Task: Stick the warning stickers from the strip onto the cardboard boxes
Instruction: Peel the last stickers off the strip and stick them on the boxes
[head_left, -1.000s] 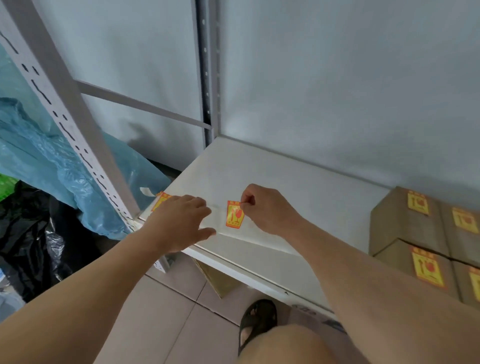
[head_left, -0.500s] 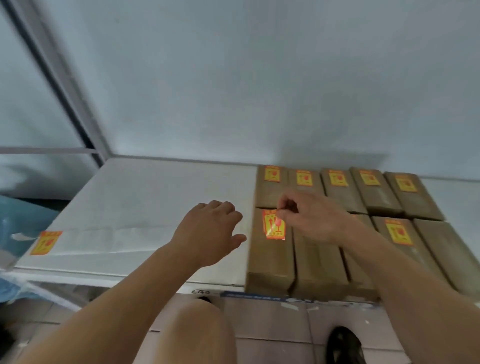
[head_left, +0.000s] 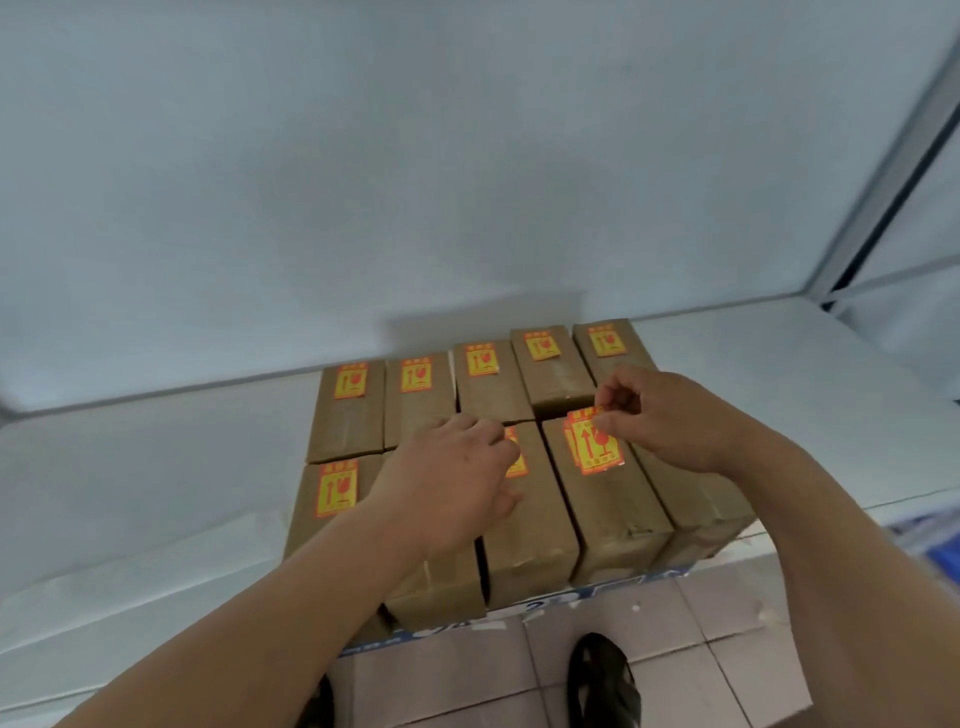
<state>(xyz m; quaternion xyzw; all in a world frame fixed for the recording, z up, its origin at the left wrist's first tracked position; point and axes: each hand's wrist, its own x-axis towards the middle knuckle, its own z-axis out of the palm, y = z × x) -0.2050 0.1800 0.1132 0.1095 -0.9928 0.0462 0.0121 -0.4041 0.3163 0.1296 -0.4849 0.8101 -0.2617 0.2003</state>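
Brown cardboard boxes stand in two rows on the white shelf (head_left: 156, 467). Each back-row box (head_left: 550, 384) carries a yellow-and-red warning sticker. My right hand (head_left: 670, 421) pinches the top edge of a loose sticker (head_left: 597, 449), which hangs against the top of the front-row box (head_left: 618, 514) second from the right. The image is blurred there, so I cannot tell whether it is stuck down. My left hand (head_left: 447, 478) hovers with loosely curled fingers over the middle front boxes and half hides a stuck sticker (head_left: 516, 465). The front left box has its own sticker (head_left: 336, 489).
A pale wall closes the shelf behind the boxes. A grey rack upright (head_left: 893, 171) rises at the far right. Below the shelf edge lie a tiled floor (head_left: 701, 649) and a dark sandal (head_left: 602, 680). Bare shelf surface extends on both sides of the boxes.
The view swung right, from the shelf's left end to the boxes. My right hand carried the peeled sticker to a front-row box. My left hand followed and now hovers over the boxes.
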